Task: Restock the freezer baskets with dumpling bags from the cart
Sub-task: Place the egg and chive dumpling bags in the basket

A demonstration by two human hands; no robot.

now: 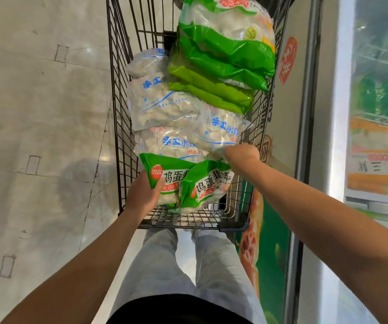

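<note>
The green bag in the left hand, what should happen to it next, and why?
Probably lift it up out of the cart and swing it right, toward the freezer. The left hand already grips the green bag by its near corner, and it lies on top at the cart's near end. The right hand grips a clear bag beside it.

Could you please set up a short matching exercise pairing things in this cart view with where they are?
Things:
1. left hand
2. right hand
3. stack of green bags
4. freezer

Places:
A. far end of the cart
B. right of the cart
C. on a clear blue-lettered bag
D. gripping a near green bag

Pairs: 1-D, 2-C, 3-A, 4-B
</note>
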